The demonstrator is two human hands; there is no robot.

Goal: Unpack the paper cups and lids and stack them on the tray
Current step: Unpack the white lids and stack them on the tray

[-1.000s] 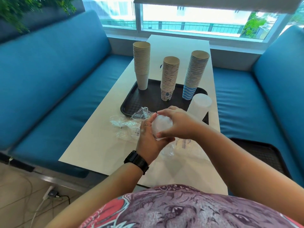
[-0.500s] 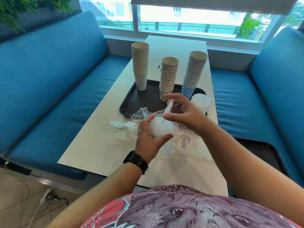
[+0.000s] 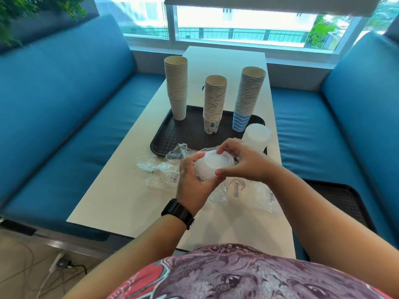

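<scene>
**A:** What did the frame show, left to right?

**B:** On the white table (image 3: 121,197) a black tray (image 3: 172,137) carried three upright cup stacks: a plain beige stack (image 3: 176,87) at the left, a tree-printed stack (image 3: 214,102) in the middle, a blue-striped stack (image 3: 250,96) at the right. Crumpled clear wrappers (image 3: 155,167) lay just before the tray's near edge.

**A:** And the hands?

**B:** The left hand (image 3: 192,182) cupped a small pile of translucent lids (image 3: 213,165) from beneath, fingers curled round its side. The right hand (image 3: 244,165) pinched the top lid's rim, thumb at the near edge, fingertips at the far one. A taller lid stack (image 3: 257,137) stood at the tray's right front corner, just beyond the right hand.

**A:** So the lids were not yet down?

**B:** By my reading, no; they were held above the wrappers, near the tray but off it (a second tray (image 3: 345,203) sat on the blue bench (image 3: 313,130) at far right).

**A:** The risk?

**B:** Thin lids cling; lifting one could drag others and spill the pile. Set down carelessly, the pile might knock the taller lid stack or the leaning blue-striped stack, and the loose film could slide under it
</scene>
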